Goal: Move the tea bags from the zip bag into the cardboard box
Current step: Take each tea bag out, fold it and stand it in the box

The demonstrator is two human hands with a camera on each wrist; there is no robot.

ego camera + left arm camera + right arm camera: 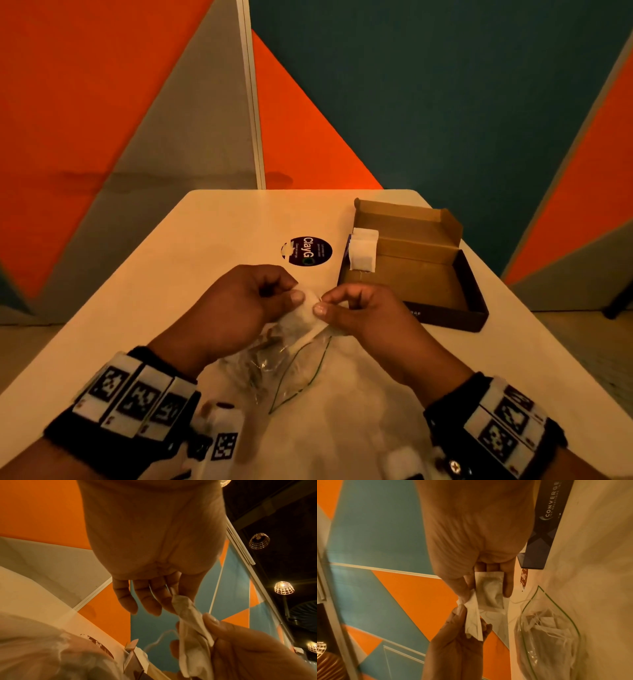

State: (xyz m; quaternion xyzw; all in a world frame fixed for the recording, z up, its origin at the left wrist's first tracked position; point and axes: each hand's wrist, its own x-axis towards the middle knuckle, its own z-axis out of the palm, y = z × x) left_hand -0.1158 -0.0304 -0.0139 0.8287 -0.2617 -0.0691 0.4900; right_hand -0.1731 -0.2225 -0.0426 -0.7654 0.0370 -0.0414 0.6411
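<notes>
Sachet (303, 314) of thin crinkled paper

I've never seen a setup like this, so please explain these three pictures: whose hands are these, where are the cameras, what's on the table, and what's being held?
No machine here: a person works with two bare hands, wearing patterned marker bands on the wrists. The wide picture comes from a head camera looking down; the other two come from wrist cameras looking along each palm to the fingers. On the white table lie a clear zip bag holding tea bags, a round dark sticker, and an open cardboard box with more tea bags standing at one end. The left hand and right hand share a grip on one tea bag, each pinching it, near the zip bag.
</notes>
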